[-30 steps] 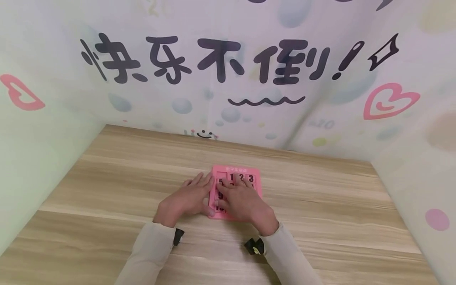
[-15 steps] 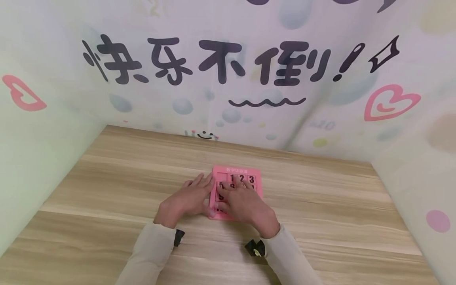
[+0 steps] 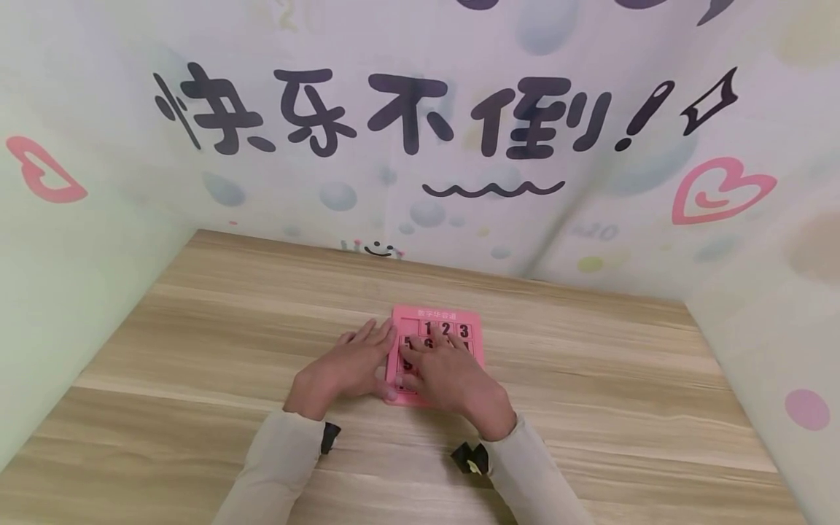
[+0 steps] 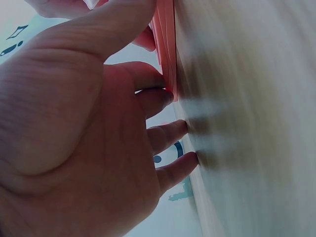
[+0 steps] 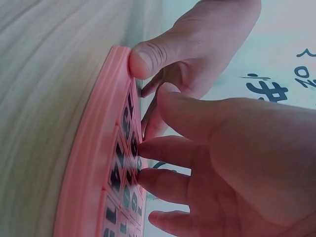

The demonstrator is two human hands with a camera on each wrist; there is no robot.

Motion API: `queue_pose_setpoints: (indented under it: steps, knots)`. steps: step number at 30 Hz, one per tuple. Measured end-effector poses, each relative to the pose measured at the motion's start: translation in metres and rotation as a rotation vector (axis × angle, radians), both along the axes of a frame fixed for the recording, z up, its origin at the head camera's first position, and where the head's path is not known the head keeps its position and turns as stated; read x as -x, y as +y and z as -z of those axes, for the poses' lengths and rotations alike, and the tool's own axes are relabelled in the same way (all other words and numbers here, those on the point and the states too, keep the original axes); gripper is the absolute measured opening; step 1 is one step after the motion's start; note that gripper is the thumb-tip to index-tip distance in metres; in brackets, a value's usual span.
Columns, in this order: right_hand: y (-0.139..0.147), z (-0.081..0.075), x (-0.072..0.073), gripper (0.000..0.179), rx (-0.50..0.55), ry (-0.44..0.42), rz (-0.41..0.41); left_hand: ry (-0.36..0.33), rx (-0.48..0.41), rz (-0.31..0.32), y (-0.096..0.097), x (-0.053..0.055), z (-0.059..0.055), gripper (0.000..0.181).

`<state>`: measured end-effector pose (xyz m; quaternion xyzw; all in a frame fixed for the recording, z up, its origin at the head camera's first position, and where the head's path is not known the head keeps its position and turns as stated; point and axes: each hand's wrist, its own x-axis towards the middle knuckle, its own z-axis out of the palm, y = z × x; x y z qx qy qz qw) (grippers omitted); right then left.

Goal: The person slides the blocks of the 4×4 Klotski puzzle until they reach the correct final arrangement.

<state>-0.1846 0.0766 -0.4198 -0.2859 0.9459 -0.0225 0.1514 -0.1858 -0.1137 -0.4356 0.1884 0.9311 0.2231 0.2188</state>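
Observation:
A pink sliding number puzzle (image 3: 436,315) lies flat on the wooden table, with a gap at its upper left corner beside tiles 1, 2 and 3. My left hand (image 3: 346,366) holds its left edge, thumb on the near corner of the frame and fingers at the far left side. In the left wrist view, the ring and little fingers (image 4: 173,169) touch the tabletop. Over the tiles spreads my right hand (image 3: 449,370), hiding much of the middle and lower right. The right wrist view shows its fingertips (image 5: 146,148) on the numbered tiles, thumb raised above them.
The wood-grain table (image 3: 610,394) extends around the puzzle. A white printed backdrop (image 3: 407,44) with dark lettering rises behind it, and pale walls stand on both sides. A small dark object (image 3: 470,457) is at the right cuff.
The right fingertips have shifted very slightly, showing a little more of the tiles marked 5 and 6. My left hand and the puzzle frame stay in place.

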Motion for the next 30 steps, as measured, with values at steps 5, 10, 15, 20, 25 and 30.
queue_pose_setpoints:
  steps: [5,10,15,20,25,30]
  knots:
    - [0.001,-0.001,0.0,0.057,0.011,0.001,-0.006,-0.001,-0.002,-0.001,0.001,0.0,0.0,0.101]
    - [0.005,-0.002,0.002,0.06,0.041,-0.032,0.013,-0.01,-0.006,-0.009,0.002,0.0,-0.001,0.102]
    - [0.01,-0.004,0.004,0.066,0.062,-0.06,0.061,-0.013,-0.013,-0.018,0.002,-0.001,-0.001,0.102]
    - [0.016,-0.005,0.008,0.069,0.073,-0.055,0.108,-0.014,-0.024,-0.02,0.001,-0.001,0.0,0.102]
    - [0.02,-0.003,0.012,0.072,0.05,-0.062,0.132,-0.019,-0.027,-0.019,0.0,-0.001,-0.001,0.101]
    - [0.022,-0.002,0.015,0.072,0.025,-0.064,0.145,-0.02,-0.022,-0.016,0.001,-0.001,-0.001,0.101]
